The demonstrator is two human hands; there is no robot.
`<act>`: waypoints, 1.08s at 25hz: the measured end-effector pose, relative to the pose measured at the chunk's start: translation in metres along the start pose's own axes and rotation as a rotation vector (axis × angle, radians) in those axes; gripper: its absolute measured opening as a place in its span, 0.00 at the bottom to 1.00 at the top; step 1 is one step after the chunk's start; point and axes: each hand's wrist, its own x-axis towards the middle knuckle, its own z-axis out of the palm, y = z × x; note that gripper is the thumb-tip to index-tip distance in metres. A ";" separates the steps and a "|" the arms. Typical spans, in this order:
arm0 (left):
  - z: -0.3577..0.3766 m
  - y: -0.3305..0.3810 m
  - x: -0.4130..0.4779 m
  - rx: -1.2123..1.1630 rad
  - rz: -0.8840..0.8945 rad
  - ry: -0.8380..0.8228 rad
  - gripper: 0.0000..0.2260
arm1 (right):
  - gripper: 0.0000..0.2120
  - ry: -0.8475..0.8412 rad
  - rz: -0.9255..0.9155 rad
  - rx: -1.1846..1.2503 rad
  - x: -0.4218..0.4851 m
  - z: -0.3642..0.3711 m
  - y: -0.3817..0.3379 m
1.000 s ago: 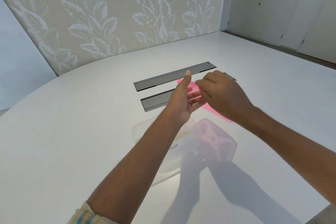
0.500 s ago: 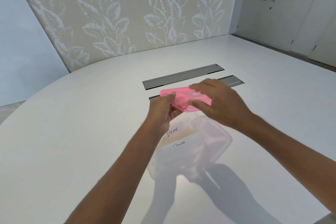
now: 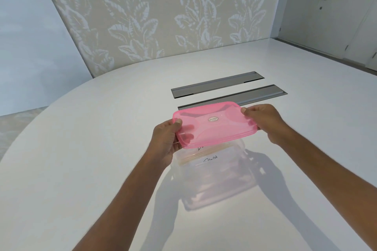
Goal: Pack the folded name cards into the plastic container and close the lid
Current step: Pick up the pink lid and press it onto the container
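A big white table [image 3: 81, 159] with a round edge fills the room. Two long grey strips [image 3: 217, 84] sit in its top. Behind it, a wall [image 3: 153, 16] has pale leaf shapes. White doors [image 3: 330, 6] stand far right.

translucent pink lid [image 3: 214, 126], clear container [image 3: 214, 169], white table [image 3: 81, 149], grey slot covers [image 3: 216, 84], beige leaf-patterned wall [image 3: 163, 16].

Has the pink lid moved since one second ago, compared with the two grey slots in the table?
Yes. The pink lid has come from over the grey slots toward the person, and is now above the clear container.
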 end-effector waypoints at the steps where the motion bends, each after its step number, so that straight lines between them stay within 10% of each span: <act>1: -0.003 -0.003 0.000 0.003 0.000 0.010 0.12 | 0.13 0.008 0.006 0.001 0.001 0.005 0.004; 27: -0.022 -0.066 0.013 0.462 0.054 0.375 0.14 | 0.06 0.075 -0.033 -0.134 -0.003 0.050 0.045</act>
